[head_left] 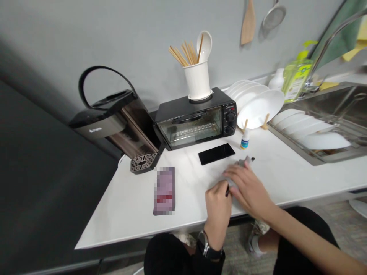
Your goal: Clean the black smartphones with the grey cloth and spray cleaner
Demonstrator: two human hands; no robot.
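My left hand (pixel 218 202) rests on the white counter (pixel 129 206) near its front edge, closed in a pinch on a small dark thing that barely shows. A watch sits on that wrist. My right hand (pixel 247 184) lies just right of it, fingers stretched flat over a grey object (pixel 241 163) with a small black tip (pixel 252 158); most of that object is hidden. A black phone (pixel 216 153) lies face up just beyond both hands. A small white dropper bottle (pixel 244 140) stands to the phone's right.
A second, blurred phone (pixel 164 190) lies to the left. Behind stand a black toaster oven (pixel 195 118) bearing a white utensil pot (pixel 197 80), a hot-water dispenser (pixel 114 118), and racked white plates (pixel 258 104). The sink (pixel 329 114) at right holds more plates.
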